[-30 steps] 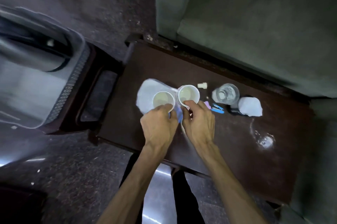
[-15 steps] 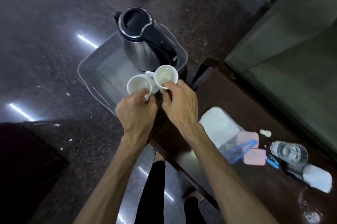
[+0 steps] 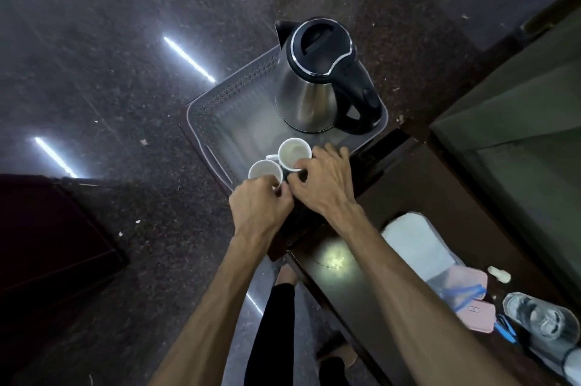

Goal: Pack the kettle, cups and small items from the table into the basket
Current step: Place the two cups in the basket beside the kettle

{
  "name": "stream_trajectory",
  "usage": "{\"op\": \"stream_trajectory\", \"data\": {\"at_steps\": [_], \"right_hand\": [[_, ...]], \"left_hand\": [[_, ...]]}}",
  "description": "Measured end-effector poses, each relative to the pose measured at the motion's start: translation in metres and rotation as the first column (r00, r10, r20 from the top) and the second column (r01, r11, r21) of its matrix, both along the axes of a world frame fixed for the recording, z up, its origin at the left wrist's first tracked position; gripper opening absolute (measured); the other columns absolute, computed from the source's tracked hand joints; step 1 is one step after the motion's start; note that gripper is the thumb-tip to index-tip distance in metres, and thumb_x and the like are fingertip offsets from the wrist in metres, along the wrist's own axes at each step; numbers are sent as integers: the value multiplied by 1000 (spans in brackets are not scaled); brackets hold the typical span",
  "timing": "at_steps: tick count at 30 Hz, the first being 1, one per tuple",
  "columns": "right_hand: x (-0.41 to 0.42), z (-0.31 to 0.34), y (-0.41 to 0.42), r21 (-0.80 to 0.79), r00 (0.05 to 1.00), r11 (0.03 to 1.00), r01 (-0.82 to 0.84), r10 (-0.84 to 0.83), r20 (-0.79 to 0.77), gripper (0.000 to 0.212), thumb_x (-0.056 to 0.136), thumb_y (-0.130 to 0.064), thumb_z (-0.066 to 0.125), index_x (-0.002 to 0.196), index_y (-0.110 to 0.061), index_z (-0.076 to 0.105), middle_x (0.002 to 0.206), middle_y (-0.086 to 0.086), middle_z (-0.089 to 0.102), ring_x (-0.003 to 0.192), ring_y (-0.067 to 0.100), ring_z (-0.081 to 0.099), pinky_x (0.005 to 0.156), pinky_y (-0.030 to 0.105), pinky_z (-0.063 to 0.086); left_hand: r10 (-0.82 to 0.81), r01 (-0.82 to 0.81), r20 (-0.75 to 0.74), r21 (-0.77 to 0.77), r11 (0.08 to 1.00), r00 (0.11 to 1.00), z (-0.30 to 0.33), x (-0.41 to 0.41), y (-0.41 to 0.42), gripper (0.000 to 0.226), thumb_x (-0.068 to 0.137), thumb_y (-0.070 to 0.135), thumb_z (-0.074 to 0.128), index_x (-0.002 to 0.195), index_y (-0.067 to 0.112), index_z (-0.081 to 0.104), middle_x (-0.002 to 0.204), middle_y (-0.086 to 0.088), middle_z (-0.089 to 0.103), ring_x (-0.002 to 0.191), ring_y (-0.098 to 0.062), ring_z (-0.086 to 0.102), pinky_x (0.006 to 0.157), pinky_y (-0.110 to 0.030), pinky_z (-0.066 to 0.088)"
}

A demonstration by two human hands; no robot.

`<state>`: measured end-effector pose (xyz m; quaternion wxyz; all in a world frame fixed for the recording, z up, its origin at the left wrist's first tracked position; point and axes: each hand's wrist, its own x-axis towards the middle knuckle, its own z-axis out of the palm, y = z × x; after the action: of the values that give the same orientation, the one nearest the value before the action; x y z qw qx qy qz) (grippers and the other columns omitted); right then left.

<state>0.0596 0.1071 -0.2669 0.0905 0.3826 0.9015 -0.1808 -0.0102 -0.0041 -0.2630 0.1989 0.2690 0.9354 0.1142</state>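
A grey perforated basket [image 3: 220, 102] stands just past the left end of the dark table [image 3: 393, 197]. A steel kettle [image 3: 309, 93] with a black lid and handle stands upright in its far right corner. My left hand [image 3: 261, 206] grips a white cup [image 3: 264, 172] at the basket's near edge. My right hand [image 3: 327, 181] grips a second white cup [image 3: 294, 151] just beyond it, over the basket. The two cups sit side by side, almost touching.
On the table at lower right lie a white folded cloth [image 3: 415, 241], pink sachets in a clear bag [image 3: 465, 288], a small white piece [image 3: 498, 274], a blue item [image 3: 506, 330] and a clear glass [image 3: 540, 322]. A green sofa [image 3: 518, 121] borders the table's far side.
Both hands lifted the two cups off the table and carried them left to the basket; they now sit lower, at the basket's near edge beside the kettle.
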Motion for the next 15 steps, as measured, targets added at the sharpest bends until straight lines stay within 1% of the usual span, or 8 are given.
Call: {"op": "stream_trajectory", "data": {"at_steps": [3,5,6,8,10,12,15], "right_hand": [[-1,4,2,7,1000,1000,-23,23,11,42,79,-43,47,91,-26,84,99,10,68,114,32,54,97,46,33],[3,8,1,24,1000,999,-25,25,-16,39,79,-40,50,90,-27,85,100,8,66,113,31,54,98,47,34],[6,10,1,31,998,999,-9,10,-55,35,79,-38,54,90,-26,85,100,6,66,111,30,55,98,46,35],[16,14,-2,34,978,997,74,-65,-199,25,78,-30,63,88,-25,85,101,4,67,106,29,58,96,45,36],[30,18,-3,24,934,986,165,-148,-324,19,79,-25,68,87,-22,85,103,4,70,102,28,61,94,44,39],[45,23,-3,-6,897,973,229,-214,-387,18,82,-23,68,86,-21,84,102,1,72,98,25,62,92,42,40],[81,26,-2,-89,855,940,329,-336,-394,18,85,-24,67,89,-22,84,99,-4,75,95,20,63,90,40,42]], "left_hand": [[12,-12,4,13,1000,1000,4,2,-1,33,85,39,55,73,15,72,68,-9,71,68,-38,67,60,-34,45],[18,-18,-16,25,1000,1000,9,5,-1,28,85,35,55,76,15,72,70,-8,72,68,-37,67,60,-34,44],[27,-26,-33,37,999,999,12,8,-1,25,86,33,57,80,15,73,72,-8,73,69,-37,68,60,-33,43],[48,-42,-56,98,994,997,19,16,1,19,87,29,62,84,14,73,76,-7,74,68,-35,68,58,-31,38],[30,-21,-50,169,985,998,25,30,5,16,87,27,65,82,13,69,77,-5,72,65,-31,66,56,-31,38],[-9,13,-19,227,974,1000,30,46,11,17,87,26,67,78,11,66,76,-3,71,64,-26,63,56,-33,40],[-95,83,25,307,948,995,32,79,23,20,86,25,73,75,12,64,73,-3,68,63,-23,60,57,-32,35]]}}
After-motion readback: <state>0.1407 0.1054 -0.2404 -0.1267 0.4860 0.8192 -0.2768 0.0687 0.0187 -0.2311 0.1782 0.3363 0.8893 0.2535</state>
